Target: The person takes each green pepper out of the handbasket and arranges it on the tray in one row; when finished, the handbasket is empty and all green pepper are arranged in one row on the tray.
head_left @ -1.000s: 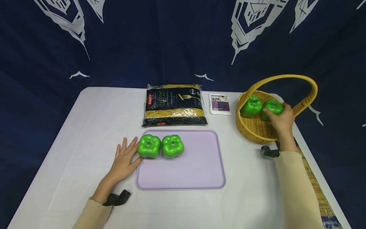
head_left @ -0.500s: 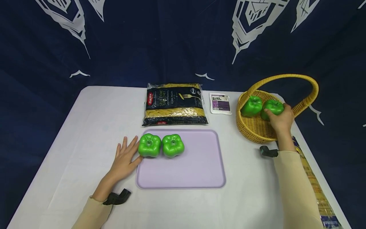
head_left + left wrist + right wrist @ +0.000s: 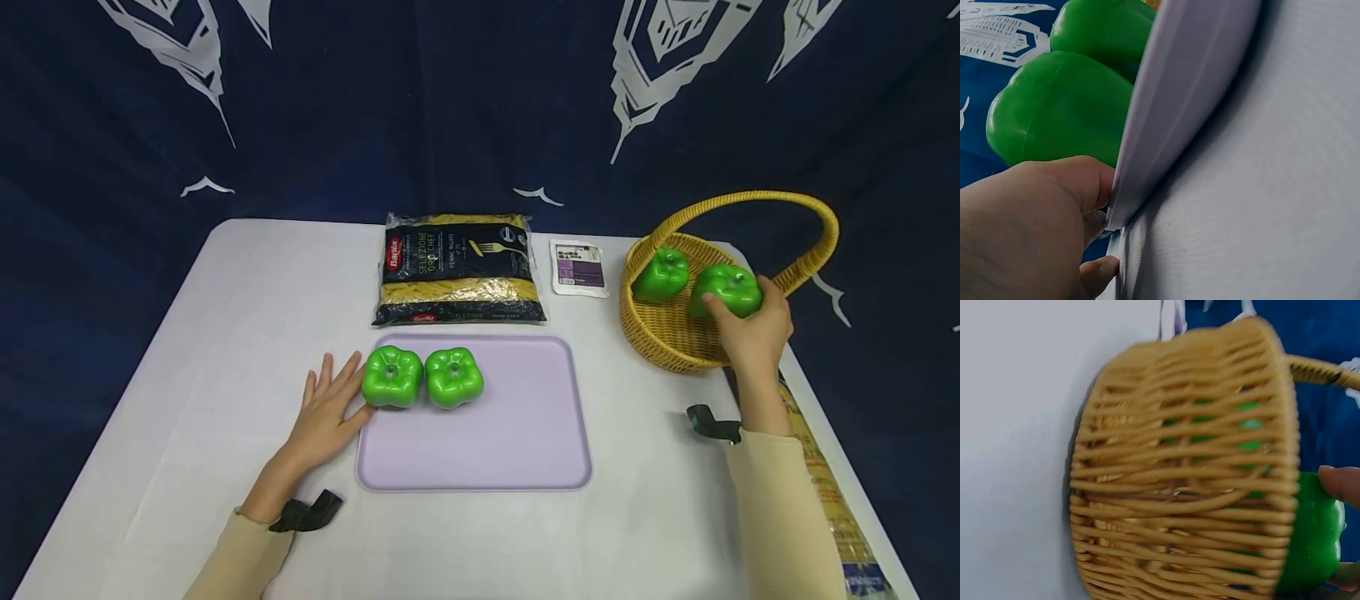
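My right hand [image 3: 756,329] pinches a green bell pepper [image 3: 729,289] between thumb and fingers at the right side of a yellow wicker basket [image 3: 670,354]. In the right wrist view that pepper [image 3: 1313,540] shows partly above the basket's rim. A second green pepper [image 3: 662,275] lies inside the basket. Two more green peppers, a left one [image 3: 392,377] and a right one [image 3: 454,378], sit side by side on a lilac tray [image 3: 480,450]. My left hand [image 3: 326,417] rests with spread fingers at the tray's left edge, thumb close to the left pepper.
Behind the tray lies a bag of penne pasta [image 3: 457,271]. A small white packet with a purple label [image 3: 579,268] is between bag and basket. The basket's tall handle [image 3: 750,197] arches over it. Another yellow package [image 3: 832,500] lies along the table's right edge, partly under my right arm.
My right hand has lifted the pepper up from within the basket and shifted slightly right and toward me. The left hand and the tray peppers stay put.
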Tool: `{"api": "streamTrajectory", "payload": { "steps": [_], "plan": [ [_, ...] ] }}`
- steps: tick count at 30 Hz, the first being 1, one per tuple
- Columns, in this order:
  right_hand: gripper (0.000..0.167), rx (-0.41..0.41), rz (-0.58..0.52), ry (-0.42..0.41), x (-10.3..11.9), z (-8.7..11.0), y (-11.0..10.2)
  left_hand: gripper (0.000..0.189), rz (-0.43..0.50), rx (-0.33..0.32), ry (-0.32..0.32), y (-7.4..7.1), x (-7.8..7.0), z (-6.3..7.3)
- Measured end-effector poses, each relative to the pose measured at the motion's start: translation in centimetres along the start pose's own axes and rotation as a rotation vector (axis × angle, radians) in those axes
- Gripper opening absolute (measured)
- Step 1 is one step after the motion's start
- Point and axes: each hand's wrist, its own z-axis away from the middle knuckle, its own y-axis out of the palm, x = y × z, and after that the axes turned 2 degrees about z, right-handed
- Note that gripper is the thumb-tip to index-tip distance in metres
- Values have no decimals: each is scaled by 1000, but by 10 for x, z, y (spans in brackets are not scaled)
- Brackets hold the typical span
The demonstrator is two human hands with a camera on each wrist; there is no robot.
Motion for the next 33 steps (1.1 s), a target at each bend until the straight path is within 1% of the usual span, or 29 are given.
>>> {"api": "streamTrajectory", "payload": {
  "steps": [7, 9, 10, 13, 15, 17, 20, 26, 33],
  "plan": [
    [77, -43, -41, -40, 9, 35, -14, 65, -12, 12, -4, -1, 1, -1],
    [76, -49, -55, -70, 14, 46, -18, 65, -12, 11, -1, -1, 1, -1],
    [75, -52, -66, -96, 16, 52, -19, 65, -12, 10, -1, -1, 1, -1],
    [74, -58, -98, -213, 21, 68, -20, 65, -11, 9, 1, -1, 1, -1],
    [73, -56, -125, -292, 24, 78, -18, 65, -11, 10, -1, -1, 1, 0],
    [73, -44, -144, -354, 26, 87, -13, 65, -9, 10, -2, -1, 1, -1],
    [72, -4, -159, -402, 30, 98, -5, 65, -7, 11, -4, -1, 0, -1],
    [72, 109, -177, -481, 37, 114, 17, 65, -10, 12, -4, -1, 1, -1],
    [73, 282, -193, -581, 46, 132, 43, 65, -17, 18, -11, -2, -2, -1]
  ]
}}
